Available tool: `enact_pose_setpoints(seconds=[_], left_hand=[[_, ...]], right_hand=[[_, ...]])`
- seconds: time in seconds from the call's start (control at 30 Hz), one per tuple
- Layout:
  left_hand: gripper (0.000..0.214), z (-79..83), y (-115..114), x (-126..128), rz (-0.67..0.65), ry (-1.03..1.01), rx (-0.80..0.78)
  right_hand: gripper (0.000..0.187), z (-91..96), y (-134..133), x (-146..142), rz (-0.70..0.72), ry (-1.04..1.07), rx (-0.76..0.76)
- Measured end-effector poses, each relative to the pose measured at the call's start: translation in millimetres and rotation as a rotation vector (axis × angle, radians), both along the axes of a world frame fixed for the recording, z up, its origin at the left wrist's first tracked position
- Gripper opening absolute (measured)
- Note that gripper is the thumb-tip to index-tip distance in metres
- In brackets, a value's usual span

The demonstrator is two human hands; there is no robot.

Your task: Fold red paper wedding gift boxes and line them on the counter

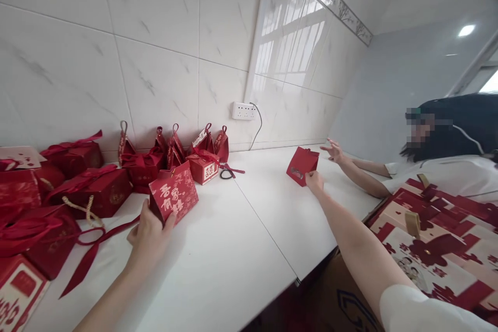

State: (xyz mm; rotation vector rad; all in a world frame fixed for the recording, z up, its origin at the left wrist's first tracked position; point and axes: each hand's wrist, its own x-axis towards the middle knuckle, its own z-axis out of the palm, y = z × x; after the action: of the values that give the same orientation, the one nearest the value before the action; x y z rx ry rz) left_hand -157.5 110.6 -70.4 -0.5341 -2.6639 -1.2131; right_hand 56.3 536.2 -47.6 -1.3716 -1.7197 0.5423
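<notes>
My left hand [153,225] is closed around a patterned red gift box [179,191] with pale lettering, held tilted above the white table. Out to the right, my right hand [314,181] pinches the lower corner of a plainer red gift box [298,163] with a small oval patch on its front. Close behind the left box stands a small red box [203,167] with a white character panel and a ribbon bow. A black looped cord [227,171] and a dark red strap lie beside it.
Several red ribboned boxes [93,192] crowd the table's left side. Small looped bags [221,145] lean by the tiled wall. A socket strip [244,111] with a cable is on the wall. At right, a co-worker's hand [333,150] reaches over the table [249,249], behind stacked red-and-white boxes [431,249].
</notes>
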Motion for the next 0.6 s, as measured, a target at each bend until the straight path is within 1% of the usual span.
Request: enact_pose_setpoints(seconds=[0.07,0.1,0.13,0.2,0.27,0.3,0.37,0.43,0.47,0.53,0.57,0.6], left_hand=[[0.078,2.4,-1,7,0.023,0.099,0.041],[0.077,3.6,-1,12,0.017,0.194,0.07],[0.074,4.8,-2,17,-0.016,0.305,0.101],[0.067,6.7,-2,30,-0.156,0.495,0.156],[0.059,8.1,-1,41,-0.317,0.558,0.187],[0.057,9.2,-1,46,-0.388,0.538,0.195],[0.055,14.6,1,53,-0.502,0.424,0.227],[0.055,27.3,1,57,-0.59,0.242,0.322],[0.055,37.0,1,58,-0.629,0.131,0.393],[0.056,62.5,1,59,-0.735,-0.114,0.519],[0.057,77.4,0,59,-0.823,-0.239,0.514],[0.058,92.8,-2,60,-0.91,-0.335,0.46]], right_hand=[[0.028,5.9,-24,-12,0.075,0.008,-0.037],[0.027,9.1,-38,-18,0.111,0.027,-0.046],[0.025,12.3,-54,-24,0.146,0.052,-0.046],[0.018,18.5,-91,-34,0.225,0.118,-0.04],[0.017,24.4,-132,-37,0.327,0.195,-0.04],[0.02,27.5,-154,-36,0.389,0.231,-0.046],[0.022,34.8,-196,-29,0.524,0.292,-0.071],[0.022,44.0,-234,-17,0.639,0.331,-0.109],[0.022,49.4,-250,-10,0.692,0.358,-0.124],[0.024,60.8,-276,5,0.801,0.458,-0.121],[0.025,66.5,-286,12,0.844,0.521,-0.1],[0.025,71.8,-294,18,0.872,0.583,-0.065]])
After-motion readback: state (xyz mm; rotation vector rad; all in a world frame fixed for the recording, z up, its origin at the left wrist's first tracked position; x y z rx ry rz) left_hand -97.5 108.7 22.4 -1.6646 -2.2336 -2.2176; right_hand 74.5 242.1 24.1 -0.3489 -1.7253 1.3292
